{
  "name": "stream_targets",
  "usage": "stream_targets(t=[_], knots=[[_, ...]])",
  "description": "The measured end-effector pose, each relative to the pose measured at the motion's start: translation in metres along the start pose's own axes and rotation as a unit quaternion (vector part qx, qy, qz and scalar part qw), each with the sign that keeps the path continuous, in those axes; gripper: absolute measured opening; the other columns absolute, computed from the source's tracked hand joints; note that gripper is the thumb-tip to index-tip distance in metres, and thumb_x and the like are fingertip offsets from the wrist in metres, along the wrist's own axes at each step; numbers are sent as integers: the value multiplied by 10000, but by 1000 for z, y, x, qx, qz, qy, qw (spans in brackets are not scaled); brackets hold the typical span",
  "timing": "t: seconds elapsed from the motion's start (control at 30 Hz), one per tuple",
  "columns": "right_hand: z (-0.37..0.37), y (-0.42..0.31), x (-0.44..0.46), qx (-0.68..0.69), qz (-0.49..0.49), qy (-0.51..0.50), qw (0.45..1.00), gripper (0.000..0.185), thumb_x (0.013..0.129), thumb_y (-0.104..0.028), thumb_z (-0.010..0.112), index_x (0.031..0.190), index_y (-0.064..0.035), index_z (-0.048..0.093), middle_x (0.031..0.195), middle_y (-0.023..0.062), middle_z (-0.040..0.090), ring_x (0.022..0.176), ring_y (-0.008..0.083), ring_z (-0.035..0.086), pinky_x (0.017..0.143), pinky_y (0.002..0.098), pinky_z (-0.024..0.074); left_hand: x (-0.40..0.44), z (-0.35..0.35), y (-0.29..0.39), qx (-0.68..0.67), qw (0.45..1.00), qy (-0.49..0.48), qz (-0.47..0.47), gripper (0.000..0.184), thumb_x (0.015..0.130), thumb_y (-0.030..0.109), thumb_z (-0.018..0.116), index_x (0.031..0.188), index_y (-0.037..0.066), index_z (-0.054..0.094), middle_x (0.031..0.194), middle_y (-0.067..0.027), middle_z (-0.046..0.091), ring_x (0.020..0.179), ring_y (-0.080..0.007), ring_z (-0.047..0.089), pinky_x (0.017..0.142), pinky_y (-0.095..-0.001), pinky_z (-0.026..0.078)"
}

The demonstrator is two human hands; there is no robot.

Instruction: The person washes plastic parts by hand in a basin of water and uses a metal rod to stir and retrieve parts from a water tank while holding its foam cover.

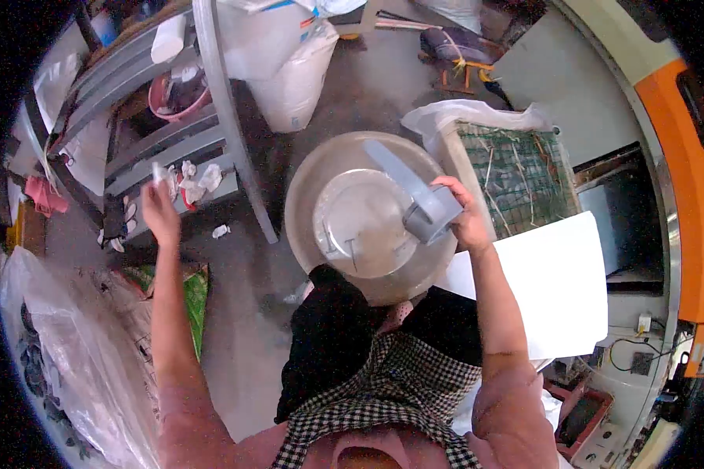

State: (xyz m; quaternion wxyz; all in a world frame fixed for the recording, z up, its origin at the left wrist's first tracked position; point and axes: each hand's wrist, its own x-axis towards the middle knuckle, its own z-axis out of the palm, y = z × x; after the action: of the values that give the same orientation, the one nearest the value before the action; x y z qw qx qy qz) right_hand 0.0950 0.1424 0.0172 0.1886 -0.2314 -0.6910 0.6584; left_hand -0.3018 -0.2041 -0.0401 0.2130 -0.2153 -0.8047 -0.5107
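My right hand (469, 215) grips a grey plastic dipper (436, 213) by its round cup; its long flat handle points up and to the left over a wide metal basin (305, 227). The basin stands on the floor before my knees, and a few thin dark pieces (352, 254) show at its bottom. Out to the left, my blurred left hand (161, 215) has its fingers closed around something small and whitish at the fingertips. It is beside crumpled white scraps (203, 178) on the low shelf of a grey metal rack (238, 133).
At the basin's right stands a pale crate (477, 180) with green netting (516, 176) over it. A white sheet (547, 281) lies by my right forearm. White sacks (293, 86) stand behind the basin. Clear plastic sheeting (78, 344) covers things at the left. A pink bowl (158, 98) sits in the rack.
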Motion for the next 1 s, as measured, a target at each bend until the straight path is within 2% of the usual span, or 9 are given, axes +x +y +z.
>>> stream_targets(t=[0.07,0.17,0.2,0.27,0.4,0.47,0.7,0.8,1.0], knots=[[8,-16,-5,16,-17,1,1000,516,558,88,477,1047,-51,569,998,17,572,986,140,525,916,262,374,-28,9,36,-61,994,-75,-47,207,902,153,556,983,-37,565,808,-57,589,721,-116,527,655,-268,446],[25,-28,-11,-1,-84,12,996,502,576,71,491,1056,-56,563,999,11,553,948,122,521,855,237,391,-62,13,119,-135,983,-119,33,186,874,83,581,1028,-21,579,880,-71,590,798,-115,530,698,-259,443],[29,-29,-14,4,-89,9,996,502,576,71,491,1056,-56,563,999,11,553,948,122,521,855,237,391,-70,8,157,-153,977,-148,14,178,845,51,598,1015,-2,586,927,-86,584,854,-152,544,751,-277,442],[33,-30,-18,40,-105,22,993,538,544,73,471,1061,-47,561,1006,19,553,961,132,520,873,240,383,-73,9,209,-178,961,-127,172,244,772,-30,623,1010,11,594,987,-117,578,929,-239,563,830,-312,434],[36,-40,-23,15,-135,0,991,583,507,72,452,1069,-39,558,1025,25,552,974,142,519,891,246,374,-80,13,276,-204,943,-162,209,321,750,-55,623,1058,34,604,1012,-144,579,929,-270,568,816,-323,452],[39,-43,-26,16,-136,11,991,580,534,149,475,1071,-45,577,1010,39,588,1000,156,537,929,280,383,-89,23,291,-179,935,-171,253,348,747,-53,617,1082,41,599,1038,-144,567,946,-294,560,818,-333,456],[35,-49,-34,7,-132,46,990,566,532,142,476,1054,-46,584,1000,40,602,986,152,546,913,269,392,-138,30,319,-77,876,-241,411,464,716,-11,571,1180,-10,546,1188,-155,522,862,-309,528,767,-369,452],[35,-48,-34,-31,-185,35,982,550,542,139,490,1053,-40,589,1003,46,610,977,147,550,903,262,398,-142,34,322,-53,870,-242,426,426,758,66,509,1169,-45,533,1200,-175,501,814,-300,505,782,-388,445],[30,-48,-35,35,-178,44,982,529,565,135,494,1057,-35,584,1005,34,603,994,142,538,912,262,389,-91,46,312,-111,925,-169,321,316,773,-22,552,1086,-3,588,1116,-156,573,917,-325,532,796,-384,442]])
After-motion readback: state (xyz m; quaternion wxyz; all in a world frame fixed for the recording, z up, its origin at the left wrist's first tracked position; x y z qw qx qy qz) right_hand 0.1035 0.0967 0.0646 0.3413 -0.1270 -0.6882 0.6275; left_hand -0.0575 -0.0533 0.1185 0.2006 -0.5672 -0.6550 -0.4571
